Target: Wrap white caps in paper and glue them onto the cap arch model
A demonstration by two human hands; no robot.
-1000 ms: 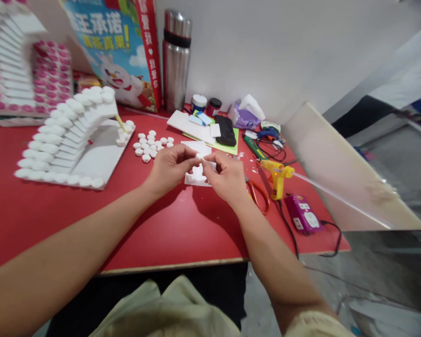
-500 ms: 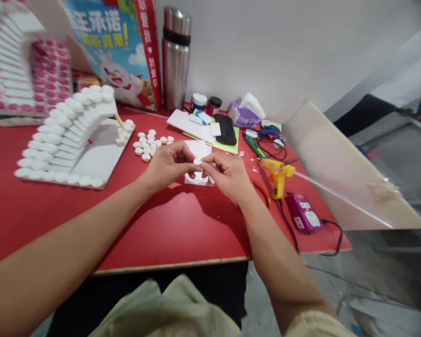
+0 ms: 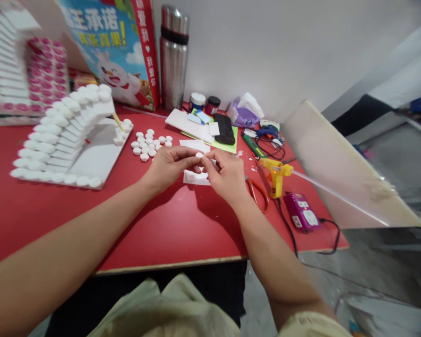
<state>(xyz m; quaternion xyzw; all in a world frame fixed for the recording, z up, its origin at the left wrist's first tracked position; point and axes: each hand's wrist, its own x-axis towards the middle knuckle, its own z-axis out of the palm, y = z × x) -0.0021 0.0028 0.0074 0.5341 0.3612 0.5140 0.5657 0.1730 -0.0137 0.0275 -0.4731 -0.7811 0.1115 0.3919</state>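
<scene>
My left hand [image 3: 170,166] and my right hand [image 3: 225,175] meet over the red table [image 3: 56,210], fingertips pinched together on a small white foam piece [image 3: 199,155]. Under the hands lies a white foam sheet [image 3: 196,177]. A cluster of several small white round pieces [image 3: 148,144] sits just left of my left hand. To the far left stands a white stepped foam model [image 3: 68,135] edged with round pieces.
Orange-handled scissors [image 3: 258,192], a yellow glue gun [image 3: 276,174] and a purple power strip [image 3: 301,213] lie right of my right hand. A steel flask [image 3: 173,58], paint pots [image 3: 205,102], a colourful box [image 3: 115,51] and a tilted board [image 3: 337,164] stand behind.
Both hands stay pinched on the small white piece, shifting slightly as the fingers work it. Nothing else on the table has moved.
</scene>
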